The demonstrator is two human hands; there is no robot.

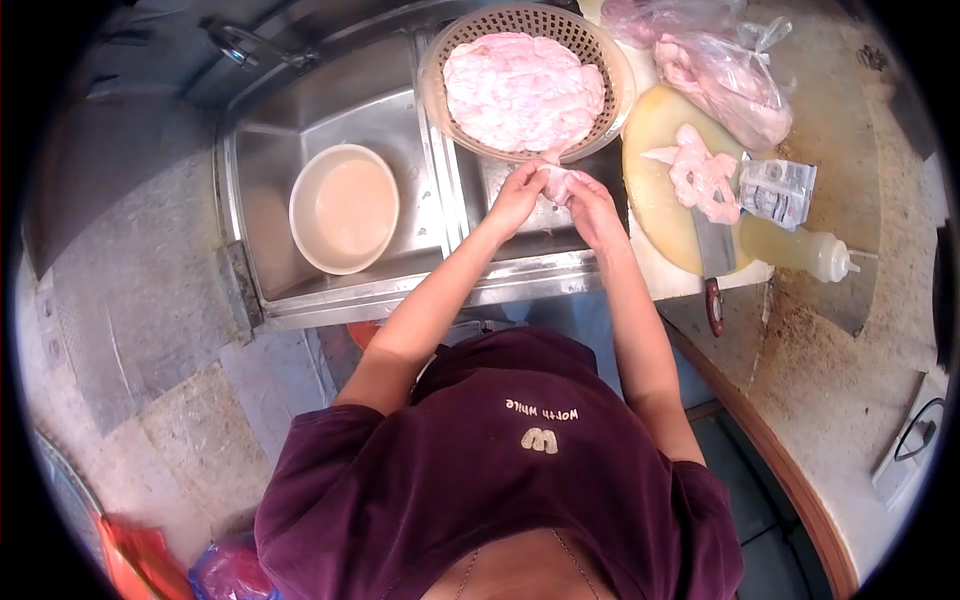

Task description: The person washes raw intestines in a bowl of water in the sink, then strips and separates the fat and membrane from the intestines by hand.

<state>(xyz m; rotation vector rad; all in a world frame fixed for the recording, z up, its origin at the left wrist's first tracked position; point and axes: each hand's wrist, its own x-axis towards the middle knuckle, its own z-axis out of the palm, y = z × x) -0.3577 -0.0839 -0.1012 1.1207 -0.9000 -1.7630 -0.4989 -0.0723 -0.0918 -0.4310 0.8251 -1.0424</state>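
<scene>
Both my hands meet over the right sink basin (515, 235), just below a round basket. Between them is a piece of pale pink raw meat (557, 184). My left hand (518, 200) has its fingers closed on the meat's left side, and my right hand (594, 208) grips its right side. The perforated basket (432, 85), heaped with pale raw meat (522, 92), sits over the back of the basin. On a round cutting board (655, 185) to the right lie more raw pieces (703, 175), touching the blade of a knife (714, 250).
A bowl of cloudy liquid (345, 208) stands in the left basin, near the faucet (240, 48). Bagged meat (725, 85), a printed packet (777, 190) and a squeeze bottle (800, 250) surround the board. The knife handle (714, 308) overhangs the counter edge.
</scene>
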